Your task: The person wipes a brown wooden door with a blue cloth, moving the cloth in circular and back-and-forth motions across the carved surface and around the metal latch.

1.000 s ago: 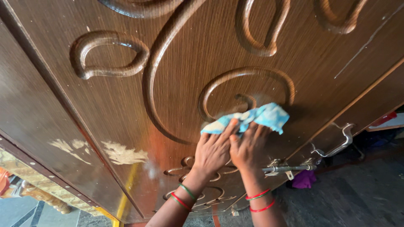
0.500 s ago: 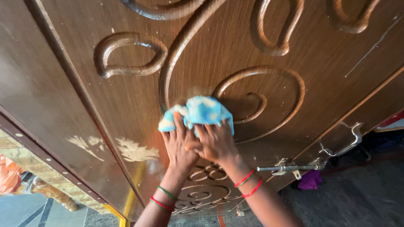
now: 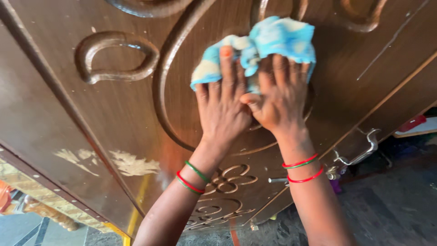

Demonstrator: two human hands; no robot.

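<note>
Two hands, left hand [image 3: 221, 107] and right hand [image 3: 278, 98], fingers flat, pinning blue cloth [image 3: 268, 38] against carved door [image 3: 114, 114]; wiping under way. Next stroke likely needs steady pressure along the raised scrolls.

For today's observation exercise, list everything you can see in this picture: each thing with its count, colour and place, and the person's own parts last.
Door: one, dark brown wood with raised carved scrolls, fills most of the view.
Cloth: one, blue and white, pressed against the door at top centre under both hands.
Pale patches: a few, whitish, on the door's lower left.
Handle: one, silver metal, on the door's right edge.
Bolt: one, silver metal, mostly hidden behind the right wrist.
Floor: dark grey, lower right.
Bangles: red and green, on both wrists; exact count unclear.
Left hand: one, flat on the cloth, fingers spread.
Right hand: one, flat on the cloth beside the left, touching it.
</note>
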